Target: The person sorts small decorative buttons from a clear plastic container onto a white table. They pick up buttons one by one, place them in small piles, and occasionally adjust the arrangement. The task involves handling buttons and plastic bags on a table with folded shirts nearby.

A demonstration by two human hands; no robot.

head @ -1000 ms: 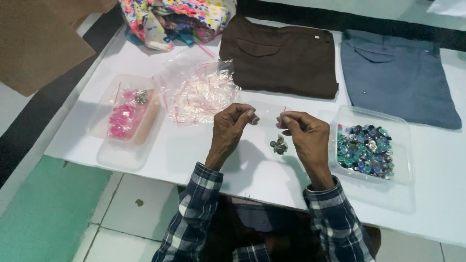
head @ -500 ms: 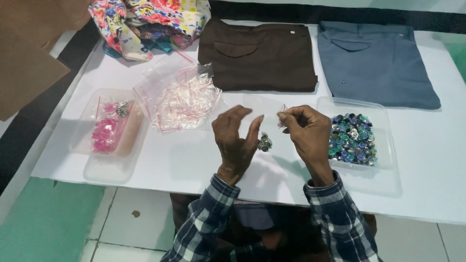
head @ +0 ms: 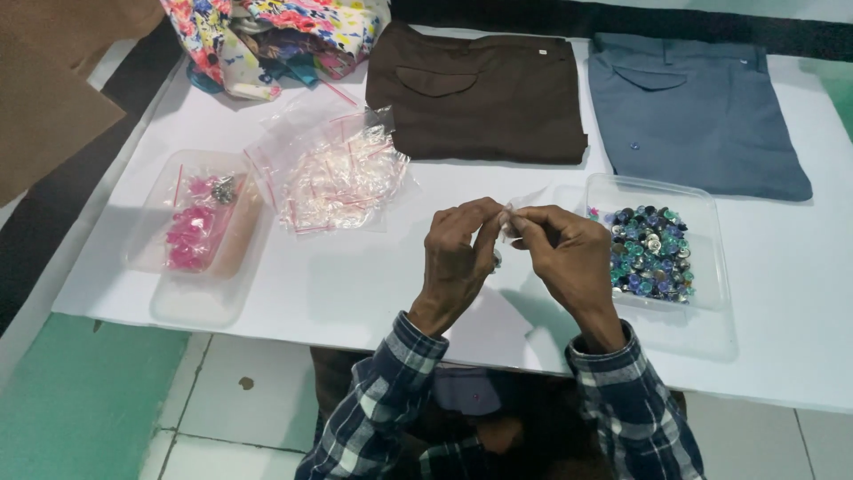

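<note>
Clear small bag [head: 514, 216] pinched between both hands' fingers [head: 498, 233], contents hidden (too small)

white table [head: 782, 356], pale tiled floor [head: 240, 409], green floor patch [head: 80, 400], even light

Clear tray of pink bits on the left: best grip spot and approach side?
Pinch the clear tray at its near rim, coming from the table's front edge. That end looks bare, with the pink pieces piled further back, and it sits close to the edge with open space on that side.
</note>
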